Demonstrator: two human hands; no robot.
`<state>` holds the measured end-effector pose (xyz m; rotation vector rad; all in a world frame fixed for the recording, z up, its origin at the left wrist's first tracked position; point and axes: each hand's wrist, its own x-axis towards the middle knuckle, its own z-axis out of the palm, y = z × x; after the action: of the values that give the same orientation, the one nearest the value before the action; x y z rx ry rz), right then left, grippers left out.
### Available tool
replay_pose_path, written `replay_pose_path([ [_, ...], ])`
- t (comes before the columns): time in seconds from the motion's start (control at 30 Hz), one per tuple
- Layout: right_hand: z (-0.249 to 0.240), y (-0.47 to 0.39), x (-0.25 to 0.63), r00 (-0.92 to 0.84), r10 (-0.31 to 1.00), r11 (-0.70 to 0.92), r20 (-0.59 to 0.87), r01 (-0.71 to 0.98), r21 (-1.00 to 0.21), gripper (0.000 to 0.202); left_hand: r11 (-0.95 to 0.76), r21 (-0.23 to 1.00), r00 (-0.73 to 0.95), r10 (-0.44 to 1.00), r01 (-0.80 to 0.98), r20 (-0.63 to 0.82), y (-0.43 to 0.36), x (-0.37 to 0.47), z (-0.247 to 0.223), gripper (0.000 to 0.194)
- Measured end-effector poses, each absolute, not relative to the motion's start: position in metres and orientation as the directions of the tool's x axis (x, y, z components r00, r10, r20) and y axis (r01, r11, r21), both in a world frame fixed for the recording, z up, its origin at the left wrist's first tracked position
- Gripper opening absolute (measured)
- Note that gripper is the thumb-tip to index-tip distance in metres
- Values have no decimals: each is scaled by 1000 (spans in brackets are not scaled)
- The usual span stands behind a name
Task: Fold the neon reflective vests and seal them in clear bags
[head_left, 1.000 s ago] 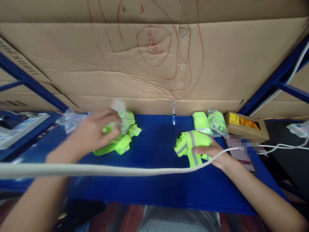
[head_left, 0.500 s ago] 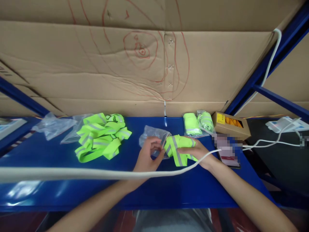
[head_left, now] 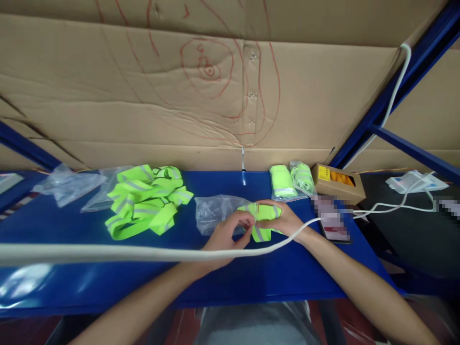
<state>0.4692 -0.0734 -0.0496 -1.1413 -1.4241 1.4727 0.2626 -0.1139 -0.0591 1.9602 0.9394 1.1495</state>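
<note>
My right hand is closed round a folded bundle of neon-yellow reflective strap with grey stripes. At the bundle's left end, my left hand pinches the edge of a clear plastic bag. The bag lies on its side with its mouth at the strap, and part of the strap's left end is inside it. Further left on the blue table rests a loose heap of the same yellow strap. My left fingertips partly cover the bag's mouth.
Packed yellow bundles lie at the back right, beside a cardboard box with orange contents. A phone lies nearer, with a white cable crossing in front of my wrists. Clear bags lie at the left. Cardboard walls the back.
The bag's mouth has come over the left end of the strap bundle, and the bag lies more stretched out to the left. My left hand has moved right, closer to my right hand.
</note>
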Motion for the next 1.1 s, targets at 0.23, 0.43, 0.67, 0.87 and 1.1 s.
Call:
replay_pose_path([
  [0.23,-40,-71,482,-69,996,-60,-59,-21,-998,63,-334,885,225,936,324,271,-117,259,-57,25],
  [0.43,-33,-76,481,-92,989,-127,-112,-183,-975,63,186,936,356,932,-299,-71,-102,271,-59,54],
  [0.67,-39,-77,462,-87,995,60,56,49,-997,55,240,779,301,951,-580,-69,-105,299,-62,50],
  [0.87,-55,-61,441,-23,999,42,40,59,-997,53,279,760,255,955,-587,-153,-105,304,-77,47],
  [1.1,-54,-65,409,81,995,-47,-59,-146,-988,63,311,731,338,934,-607,-116,-110,303,-68,47],
])
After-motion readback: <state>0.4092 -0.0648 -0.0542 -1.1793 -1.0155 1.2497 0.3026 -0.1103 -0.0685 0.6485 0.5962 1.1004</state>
